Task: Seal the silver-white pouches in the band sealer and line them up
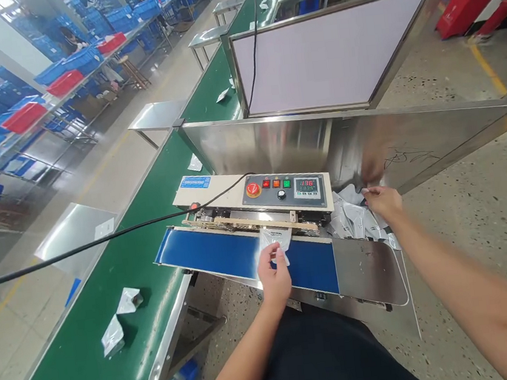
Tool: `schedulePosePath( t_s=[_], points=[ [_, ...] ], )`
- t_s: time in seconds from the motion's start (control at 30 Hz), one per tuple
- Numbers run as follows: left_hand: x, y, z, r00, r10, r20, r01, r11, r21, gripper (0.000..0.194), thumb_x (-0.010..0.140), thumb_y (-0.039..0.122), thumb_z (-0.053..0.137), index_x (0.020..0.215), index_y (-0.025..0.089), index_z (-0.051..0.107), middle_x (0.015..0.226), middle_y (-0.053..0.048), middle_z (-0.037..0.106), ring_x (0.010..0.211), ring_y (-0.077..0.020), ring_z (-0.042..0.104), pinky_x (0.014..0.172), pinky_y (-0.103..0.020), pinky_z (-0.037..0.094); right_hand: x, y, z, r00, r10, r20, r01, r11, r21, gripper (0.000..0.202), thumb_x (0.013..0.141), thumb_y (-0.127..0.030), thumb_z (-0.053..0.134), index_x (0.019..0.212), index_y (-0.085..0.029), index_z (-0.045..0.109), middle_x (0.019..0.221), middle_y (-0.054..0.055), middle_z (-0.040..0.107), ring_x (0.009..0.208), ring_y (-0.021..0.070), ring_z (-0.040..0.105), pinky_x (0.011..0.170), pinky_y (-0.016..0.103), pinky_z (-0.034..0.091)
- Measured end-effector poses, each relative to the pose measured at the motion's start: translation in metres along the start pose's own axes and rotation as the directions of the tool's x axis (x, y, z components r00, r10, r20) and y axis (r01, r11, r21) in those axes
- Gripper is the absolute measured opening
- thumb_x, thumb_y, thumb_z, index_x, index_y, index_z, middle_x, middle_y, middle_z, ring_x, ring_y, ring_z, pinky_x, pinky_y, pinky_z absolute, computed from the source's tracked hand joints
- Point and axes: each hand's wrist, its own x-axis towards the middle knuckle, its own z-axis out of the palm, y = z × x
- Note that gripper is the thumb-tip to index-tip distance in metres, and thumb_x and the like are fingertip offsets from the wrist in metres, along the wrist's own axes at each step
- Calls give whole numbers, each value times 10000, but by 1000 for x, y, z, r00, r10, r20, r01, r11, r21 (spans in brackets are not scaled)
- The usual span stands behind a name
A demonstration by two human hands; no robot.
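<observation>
My left hand (275, 276) is closed at the lower edge of a silver pouch (276, 237), fingertips pinched together. The pouch's upper edge sits in the band of a benchtop sealing machine (212, 193), over its blue conveyor belt (224, 251). To the right, my right hand (384, 202) pinches the edge of a pouch in a heap of flat silver pouches (352, 215). This heap lies beside the machine's right end, behind a bare metal plate (369, 265). The sealer's panel has a red stop knob (253, 189), coloured buttons and a lit display (307, 186).
A long green conveyor (85, 361) runs along the left, carrying several filled silver pouches (113, 337). A black cable (116, 235) crosses over it to the sealer. Behind the machine stands a metal partition (266, 143). Blue and red bins (25, 117) line a far bench.
</observation>
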Motion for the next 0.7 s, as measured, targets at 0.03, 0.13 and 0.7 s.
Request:
schedulePosePath(
  t_s=[0.03,0.13,0.7],
  points=[
    [-2,5,5,999,32,34,-32,999,-6,459,1128,580,549,1216,196,785,1201,-146,816,1109,-269,780,1019,-416,636,-4,-1,-3,1000,-15,-17,15,1000,11,409,1109,-339,523,1315,-81,764,1083,202,820,1071,284,728,917,343,490],
    [-3,20,27,977,149,154,-145,989,-40,423,1137,525,535,1156,197,801,1141,-143,832,1070,-273,788,1018,-440,644,-35,6,-23,993,-79,-88,82,996,40,423,1120,-371,505,1346,-116,755,1215,200,800,1104,282,713,985,340,479],
    [-20,18,108,760,20,650,151,967,-207,634,1059,702,592,1034,122,845,914,-114,816,812,-233,713,749,-317,587,-227,59,-14,982,-170,-83,186,792,581,681,957,-835,691,1180,-200,800,957,123,821,851,291,790,732,357,650]
  ],
)
